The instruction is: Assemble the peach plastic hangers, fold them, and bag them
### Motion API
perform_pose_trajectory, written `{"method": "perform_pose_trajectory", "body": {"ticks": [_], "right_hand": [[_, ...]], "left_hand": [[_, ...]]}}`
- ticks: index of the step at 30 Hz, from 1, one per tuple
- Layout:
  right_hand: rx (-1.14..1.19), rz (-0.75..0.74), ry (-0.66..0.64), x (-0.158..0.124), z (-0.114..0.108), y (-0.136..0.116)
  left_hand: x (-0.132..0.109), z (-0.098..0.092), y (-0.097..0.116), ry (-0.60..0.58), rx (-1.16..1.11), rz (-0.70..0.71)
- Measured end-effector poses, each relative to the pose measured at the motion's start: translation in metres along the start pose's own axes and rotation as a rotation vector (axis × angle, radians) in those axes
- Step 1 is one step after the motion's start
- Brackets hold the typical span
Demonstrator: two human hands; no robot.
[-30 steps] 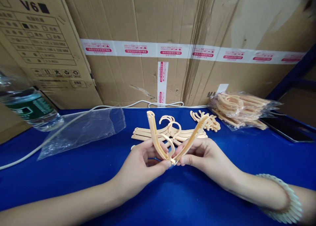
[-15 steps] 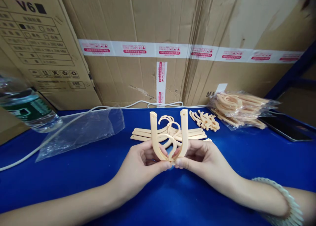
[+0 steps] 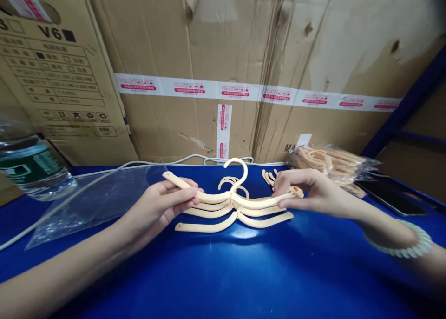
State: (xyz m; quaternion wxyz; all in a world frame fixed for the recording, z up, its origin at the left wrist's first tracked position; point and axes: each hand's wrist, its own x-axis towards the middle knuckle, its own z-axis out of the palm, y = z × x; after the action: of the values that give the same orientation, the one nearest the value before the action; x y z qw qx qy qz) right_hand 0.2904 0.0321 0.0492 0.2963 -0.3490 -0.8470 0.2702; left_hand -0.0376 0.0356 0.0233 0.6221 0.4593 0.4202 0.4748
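Observation:
A cream-coloured folding clothes hanger point(image 3: 215, 197) is spread wide between my two hands, its hook pointing up. My left hand point(image 3: 169, 199) pinches the left arm of it between thumb and fingers. At the other end, my right hand point(image 3: 306, 191) grips the tip of the right arm. Behind and below the held one lie more hangers of the same kind, overlapping on the blue table; the nearest hanger point(image 3: 205, 228) is spread flat. Loose hook-shaped pieces point(image 3: 268, 176) sit partly hidden behind my right hand.
Plastic-wrapped hangers point(image 3: 324, 163) lie at the back right, beside a dark phone-like slab point(image 3: 390, 198). On the left are a water bottle point(image 3: 31, 165), a clear plastic bag point(image 3: 94, 202) and a white cable point(image 3: 66, 204). Cardboard boxes point(image 3: 167, 128) stand along the back.
The hanger's arms have swung from folded upright to spread sideways. My hands have moved apart, from its centre out to its two arms. The view has shifted slightly.

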Motion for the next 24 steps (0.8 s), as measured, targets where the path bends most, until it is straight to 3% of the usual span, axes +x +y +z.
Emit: {"method": "perform_pose_trajectory", "body": {"ticks": [3,6,9,12,17,19,24], "right_hand": [[-0.268,-0.092,-0.059,-0.001,-0.008,0.004],[-0.349,-0.092,-0.2,-0.002,-0.006,-0.001],[-0.33,-0.063,-0.335,-0.004,0.001,-0.007],[-0.318,-0.008,-0.411,-0.005,0.007,-0.011],[-0.419,0.048,-0.439,-0.006,0.01,-0.015],[-0.49,0.075,-0.385,-0.009,0.013,-0.021],[-0.529,0.108,-0.158,-0.028,0.042,-0.042]], "left_hand": [[0.006,-0.01,0.007,-0.072,0.178,0.029],[0.006,-0.015,0.015,-0.189,0.544,0.102],[0.001,-0.015,0.02,-0.331,0.844,0.254],[-0.001,-0.015,0.018,-0.466,0.965,0.439],[-0.002,-0.011,0.01,-0.678,1.186,0.702],[-0.008,-0.006,0.006,-0.657,1.314,0.72],[-0.039,0.013,-0.02,-0.401,1.544,0.834]]}}
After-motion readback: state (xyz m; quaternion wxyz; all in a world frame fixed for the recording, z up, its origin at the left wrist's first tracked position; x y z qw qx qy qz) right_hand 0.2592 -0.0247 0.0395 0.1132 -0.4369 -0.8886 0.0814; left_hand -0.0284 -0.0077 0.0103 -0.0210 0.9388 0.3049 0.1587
